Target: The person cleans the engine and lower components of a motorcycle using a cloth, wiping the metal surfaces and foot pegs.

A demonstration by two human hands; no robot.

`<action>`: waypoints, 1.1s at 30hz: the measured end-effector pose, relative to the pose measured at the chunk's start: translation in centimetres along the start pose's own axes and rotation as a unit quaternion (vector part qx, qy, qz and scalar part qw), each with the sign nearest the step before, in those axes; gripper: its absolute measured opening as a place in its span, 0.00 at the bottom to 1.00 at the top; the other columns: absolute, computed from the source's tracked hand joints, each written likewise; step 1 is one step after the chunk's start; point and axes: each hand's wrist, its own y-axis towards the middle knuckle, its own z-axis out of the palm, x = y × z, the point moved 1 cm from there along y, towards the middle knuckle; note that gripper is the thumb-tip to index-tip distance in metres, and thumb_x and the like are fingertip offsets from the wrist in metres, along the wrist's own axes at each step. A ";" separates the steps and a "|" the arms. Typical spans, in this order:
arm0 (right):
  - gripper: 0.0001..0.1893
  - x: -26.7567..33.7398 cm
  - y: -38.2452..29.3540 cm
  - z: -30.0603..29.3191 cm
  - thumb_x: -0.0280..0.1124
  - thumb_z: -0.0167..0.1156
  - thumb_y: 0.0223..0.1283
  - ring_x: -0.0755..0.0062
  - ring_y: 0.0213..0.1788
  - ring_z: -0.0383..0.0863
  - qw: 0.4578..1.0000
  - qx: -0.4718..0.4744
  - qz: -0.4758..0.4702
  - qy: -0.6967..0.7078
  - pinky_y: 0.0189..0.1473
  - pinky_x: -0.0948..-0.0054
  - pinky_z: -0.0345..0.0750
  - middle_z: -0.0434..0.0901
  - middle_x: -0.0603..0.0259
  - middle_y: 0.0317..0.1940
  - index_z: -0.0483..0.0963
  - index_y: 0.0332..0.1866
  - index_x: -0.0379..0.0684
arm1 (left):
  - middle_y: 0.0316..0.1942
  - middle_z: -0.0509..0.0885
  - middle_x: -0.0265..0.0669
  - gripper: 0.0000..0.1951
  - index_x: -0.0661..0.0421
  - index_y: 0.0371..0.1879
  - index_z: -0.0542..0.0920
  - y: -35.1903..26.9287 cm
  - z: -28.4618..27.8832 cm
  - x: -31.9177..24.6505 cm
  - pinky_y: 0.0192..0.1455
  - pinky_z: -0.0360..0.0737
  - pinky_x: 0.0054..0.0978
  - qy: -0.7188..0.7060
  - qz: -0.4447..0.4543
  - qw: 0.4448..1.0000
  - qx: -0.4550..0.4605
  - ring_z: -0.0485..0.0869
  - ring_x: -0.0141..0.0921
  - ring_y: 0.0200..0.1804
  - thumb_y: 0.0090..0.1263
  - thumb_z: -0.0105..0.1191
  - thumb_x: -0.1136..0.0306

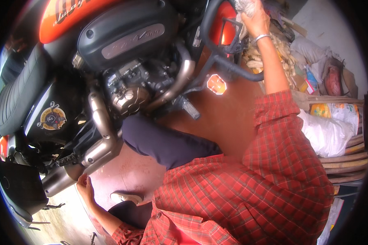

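My right hand (257, 23) is raised at the top right, closed around a pale, bunched cloth (245, 7). The cloth is beside the upper bend of a black tubular crash guard (206, 23); whether they touch is hard to tell. Behind the guard shows an orange panel (223, 29) of the motorcycle. At the lower left, my left hand (86, 188) is beside the silver exhaust muffler (61, 179), fingers loosely curled and nothing visible in them. I cannot tell if it touches the muffler. Before me are the engine (130, 99) and a black side cover (125, 36).
A bent exhaust pipe (99, 113) and a rubber footpeg (188, 107) stick out near my knee (135, 131). The ribbed black seat (17, 95) is at the left. Coiled hose (345, 163), a white sack (325, 131) and piled wood-like scraps (282, 64) lie along the right.
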 end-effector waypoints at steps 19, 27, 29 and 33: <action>0.18 -0.2 -13.8 -5.0 0.25 0.57 0.37 0.61 0.39 0.74 0.882 0.334 0.049 -0.329 0.36 0.62 0.69 0.75 0.62 0.33 0.66 0.39 0.47 | 0.30 0.77 0.37 0.12 0.67 0.37 0.74 0.0 -0.2 0.3 0.34 0.69 0.18 0.023 -0.004 0.999 0.022 0.71 0.23 0.29 0.54 0.47 0.76; 0.17 -2.8 -15.1 2.0 0.25 0.57 0.37 0.61 0.41 0.73 0.861 0.356 0.069 -0.355 0.38 0.63 0.71 0.75 0.60 0.33 0.67 0.38 0.44 | 0.27 0.77 0.39 0.12 0.66 0.36 0.74 -0.5 0.1 0.5 0.34 0.70 0.20 0.031 -0.007 0.999 0.016 0.72 0.25 0.28 0.53 0.47 0.76; 0.16 -3.9 -15.4 3.8 0.25 0.56 0.37 0.61 0.40 0.73 0.870 0.351 0.028 -0.346 0.39 0.62 0.71 0.75 0.59 0.34 0.68 0.37 0.44 | 0.27 0.77 0.40 0.12 0.66 0.36 0.74 -0.8 -0.1 1.0 0.33 0.71 0.21 0.047 -0.001 0.999 0.013 0.73 0.26 0.28 0.53 0.47 0.76; 0.20 -4.7 -15.1 6.9 0.23 0.55 0.36 0.56 0.41 0.72 0.896 0.349 -0.008 -0.275 0.42 0.63 0.69 0.73 0.57 0.37 0.66 0.41 0.46 | 0.28 0.78 0.41 0.11 0.65 0.35 0.75 -1.3 -0.3 1.2 0.33 0.71 0.22 0.089 -0.020 0.995 0.026 0.73 0.27 0.28 0.52 0.48 0.75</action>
